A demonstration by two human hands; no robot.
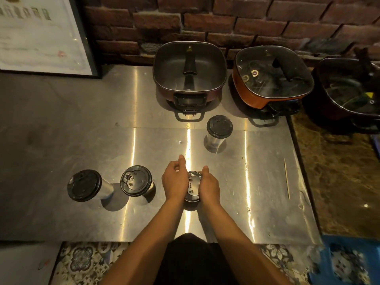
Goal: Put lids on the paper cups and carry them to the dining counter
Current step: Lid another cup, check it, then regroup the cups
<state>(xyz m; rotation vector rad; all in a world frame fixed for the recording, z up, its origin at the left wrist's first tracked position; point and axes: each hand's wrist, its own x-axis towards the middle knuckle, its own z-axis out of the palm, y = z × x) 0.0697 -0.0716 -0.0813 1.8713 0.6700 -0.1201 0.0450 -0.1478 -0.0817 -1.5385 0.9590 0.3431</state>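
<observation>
Several paper cups with black lids stand on a steel counter [257,182]. The near-centre cup [192,187] sits between both hands, its black lid on top. My left hand [174,179] cups its left side and my right hand [208,185] presses on its right rim. Two lidded cups stand to the left: one at the far left [84,185] and one beside it [136,180]. Another lidded cup [219,128] stands farther back, right of centre.
Three electric pots with glass lids line the brick wall: one at centre [189,70], one to the right [271,77], one at the far right edge [349,89]. A thin wooden skewer [286,178] lies at the right. A framed sheet [41,33] leans at the back left.
</observation>
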